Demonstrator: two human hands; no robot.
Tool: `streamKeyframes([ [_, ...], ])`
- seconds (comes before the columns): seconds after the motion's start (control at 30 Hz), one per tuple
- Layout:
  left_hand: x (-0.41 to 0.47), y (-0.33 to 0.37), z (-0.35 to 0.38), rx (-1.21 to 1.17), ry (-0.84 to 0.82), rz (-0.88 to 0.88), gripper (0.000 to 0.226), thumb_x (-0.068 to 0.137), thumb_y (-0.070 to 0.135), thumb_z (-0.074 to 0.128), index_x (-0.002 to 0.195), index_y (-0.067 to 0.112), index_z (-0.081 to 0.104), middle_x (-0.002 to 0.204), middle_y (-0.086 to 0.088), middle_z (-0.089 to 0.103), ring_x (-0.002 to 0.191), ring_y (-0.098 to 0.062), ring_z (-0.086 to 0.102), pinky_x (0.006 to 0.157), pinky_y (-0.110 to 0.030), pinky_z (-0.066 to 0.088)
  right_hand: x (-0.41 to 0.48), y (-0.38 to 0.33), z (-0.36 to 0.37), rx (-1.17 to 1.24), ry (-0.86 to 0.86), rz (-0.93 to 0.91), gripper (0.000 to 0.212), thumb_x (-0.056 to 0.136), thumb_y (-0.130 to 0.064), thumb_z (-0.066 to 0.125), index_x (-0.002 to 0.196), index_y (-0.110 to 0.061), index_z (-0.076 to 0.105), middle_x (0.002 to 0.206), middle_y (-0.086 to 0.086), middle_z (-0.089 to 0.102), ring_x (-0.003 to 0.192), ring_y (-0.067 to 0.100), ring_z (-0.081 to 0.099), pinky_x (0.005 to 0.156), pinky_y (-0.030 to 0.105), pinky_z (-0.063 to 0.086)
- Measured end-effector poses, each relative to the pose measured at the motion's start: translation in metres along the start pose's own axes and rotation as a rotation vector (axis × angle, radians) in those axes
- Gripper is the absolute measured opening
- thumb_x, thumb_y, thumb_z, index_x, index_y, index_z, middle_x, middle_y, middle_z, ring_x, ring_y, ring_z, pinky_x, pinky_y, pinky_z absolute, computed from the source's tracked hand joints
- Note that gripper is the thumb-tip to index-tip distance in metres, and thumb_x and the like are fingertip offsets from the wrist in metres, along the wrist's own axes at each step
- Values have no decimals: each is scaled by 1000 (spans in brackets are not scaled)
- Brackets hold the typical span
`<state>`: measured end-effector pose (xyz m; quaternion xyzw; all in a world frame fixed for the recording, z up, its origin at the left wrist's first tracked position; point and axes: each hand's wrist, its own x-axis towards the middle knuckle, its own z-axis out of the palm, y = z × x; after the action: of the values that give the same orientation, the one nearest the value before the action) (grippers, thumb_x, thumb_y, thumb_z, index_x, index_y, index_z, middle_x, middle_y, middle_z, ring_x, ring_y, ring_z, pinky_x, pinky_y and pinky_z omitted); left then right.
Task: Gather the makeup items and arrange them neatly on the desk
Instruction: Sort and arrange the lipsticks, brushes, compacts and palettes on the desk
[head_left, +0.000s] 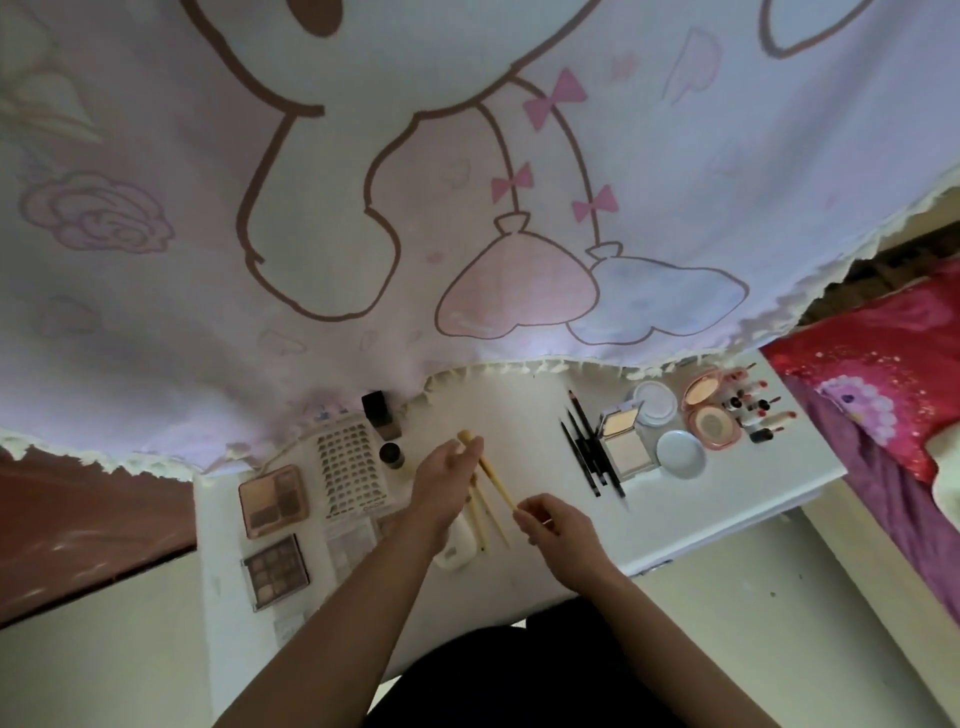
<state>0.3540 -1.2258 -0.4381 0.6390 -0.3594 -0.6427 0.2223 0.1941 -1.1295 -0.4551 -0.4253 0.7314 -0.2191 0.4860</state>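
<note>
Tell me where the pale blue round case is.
In the head view, the pale blue round case lies on the right side of the desk, between the open square compact and the pink round compact.

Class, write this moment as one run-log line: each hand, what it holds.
left hand: grips slim yellow makeup brush | right hand: pinches its near end | thin black pencils: lined up on white desk, right side

No lettering or labels can be read.
</note>
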Motion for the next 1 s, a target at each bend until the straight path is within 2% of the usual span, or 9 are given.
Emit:
streamKeyframes([
  [0.1,12,12,23,-86,-42,-4,23,94,25,65,94,3,72,82,-6,68,74,-15,57,66,-27,50,-7,11,-11,-16,64,42,7,92,-39,66,92,-33,67,82,-10,69,77,3,65,74,21,53],
  [0.27,37,14,69,-122,-72,-113,22,91,12,68,104,-5,68,79,-10,65,67,-16,59,81,-35,58,-3,36,-35,-17,182,115,16,90,-22,67,105,-26,72,92,-10,70,80,-4,63,75,3,44],
  [0.33,48,12,84,-47,-51,-118,22,90,7,68,108,-5,67,80,-10,66,67,-16,60,78,-34,58,1,46,-42,-14,189,163,21,89,-16,63,105,-24,73,93,-8,72,80,-1,65,80,10,49],
  [0.43,62,13,104,57,3,-97,20,88,6,70,107,3,66,92,-12,68,74,-17,63,73,-29,59,9,56,-52,8,238,231,20,86,-18,62,100,-29,71,89,-13,71,81,-1,66,78,16,49],
  [0.63,92,10,130,129,74,-79,23,86,14,74,106,5,66,105,-15,70,86,-21,68,79,-32,59,30,66,-58,-11,315,245,14,88,-18,63,86,-31,66,90,-12,70,83,9,66,81,27,52],
  [0.7,93,11,132,151,80,-78,35,86,27,75,113,8,63,107,-11,69,87,-19,68,83,-33,59,32,66,-59,-35,296,257,14,88,-19,63,86,-32,66,93,-12,69,85,10,64,82,28,52],
  [0.77,89,11,128,165,88,-87,46,87,28,74,124,8,58,110,-10,66,90,-19,68,85,-34,58,30,66,-61,-47,282,255,11,88,-21,64,87,-32,66,93,-14,67,85,8,63,80,26,50],
  [0.87,80,12,112,216,106,-43,39,90,20,67,127,10,58,108,-7,65,92,-19,67,81,-33,59,25,60,-60,-72,285,246,8,87,-25,63,90,-32,66,92,-16,65,84,6,63,77,26,49],
  [1.0,65,9,75,351,217,57,24,91,22,61,114,17,66,101,-1,68,85,-16,67,81,-37,59,20,47,-41,-127,210,176,11,87,-32,64,97,-31,64,90,-16,62,83,5,58,74,23,42],
])
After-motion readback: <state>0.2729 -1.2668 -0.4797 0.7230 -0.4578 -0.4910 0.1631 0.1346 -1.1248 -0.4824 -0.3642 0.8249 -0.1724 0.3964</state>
